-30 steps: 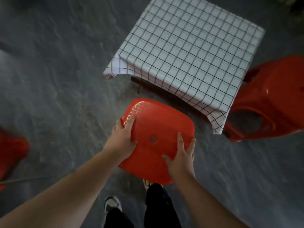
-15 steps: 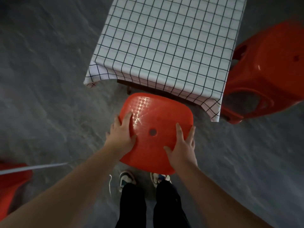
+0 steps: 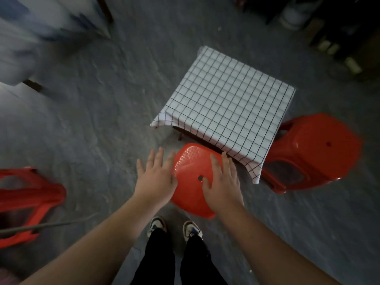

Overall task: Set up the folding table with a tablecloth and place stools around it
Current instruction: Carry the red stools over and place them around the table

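Observation:
A low table under a white tablecloth [image 3: 228, 99] with a black grid stands on the grey floor. Right in front of its near edge stands a red plastic stool [image 3: 192, 171], seat up, with a small hole in the middle. My left hand [image 3: 156, 179] hovers with spread, straight fingers over the seat's left edge. My right hand [image 3: 223, 182] lies over the right half of the seat, fingers straight. A second red stool [image 3: 316, 153] stands at the table's right side.
More red stools [image 3: 26, 200] are stacked at the far left, with a thin grey cord across them. My shoes [image 3: 174, 227] stand just behind the near stool. Blurred furniture fills the upper left; dark clutter lines the upper right.
Both hands have let go of the near stool's seat and opened, the left sliding off to the left. The view has lifted and swung left, so the table sits further right.

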{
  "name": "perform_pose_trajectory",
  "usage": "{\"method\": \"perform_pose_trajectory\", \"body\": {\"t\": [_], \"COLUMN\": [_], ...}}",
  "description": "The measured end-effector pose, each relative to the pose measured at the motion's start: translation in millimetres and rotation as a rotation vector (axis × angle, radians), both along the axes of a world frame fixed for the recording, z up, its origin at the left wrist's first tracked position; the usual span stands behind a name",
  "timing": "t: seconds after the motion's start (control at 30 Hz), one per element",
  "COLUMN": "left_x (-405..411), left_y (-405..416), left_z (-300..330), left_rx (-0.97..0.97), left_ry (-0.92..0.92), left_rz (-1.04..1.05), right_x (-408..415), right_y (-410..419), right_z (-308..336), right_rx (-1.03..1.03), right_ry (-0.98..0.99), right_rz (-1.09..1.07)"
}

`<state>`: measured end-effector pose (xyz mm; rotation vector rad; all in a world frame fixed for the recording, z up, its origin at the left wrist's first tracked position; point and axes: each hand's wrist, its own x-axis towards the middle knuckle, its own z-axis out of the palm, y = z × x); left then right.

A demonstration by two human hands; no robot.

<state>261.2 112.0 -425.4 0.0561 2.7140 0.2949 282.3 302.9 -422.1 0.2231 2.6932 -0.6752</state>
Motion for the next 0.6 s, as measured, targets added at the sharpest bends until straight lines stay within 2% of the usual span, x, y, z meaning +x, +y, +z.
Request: {"method": "perform_pose_trajectory", "body": {"t": [0.23, 0.4, 0.6], "left_x": [75.5, 150.2, 209.0], "left_y": [-39.6, -73.9, -154.0], "left_z": [146.3, 174.7, 184.7], "left_rx": [-0.007, -0.021, -0.08], "left_ry": [0.182, 0.273, 0.309], "left_rz": [0.149, 0.401, 0.662], "right_x": [32.2, 58.6, 72.0], "right_y": [-7.2, -42.2, -132.3], "right_z": [135.9, 171.0, 184.1], "right_rx": [0.055, 0.038, 0.053], "right_ry": [0.186, 0.266, 0.344], "right_rz": [0.295, 0.458, 0.743]}}
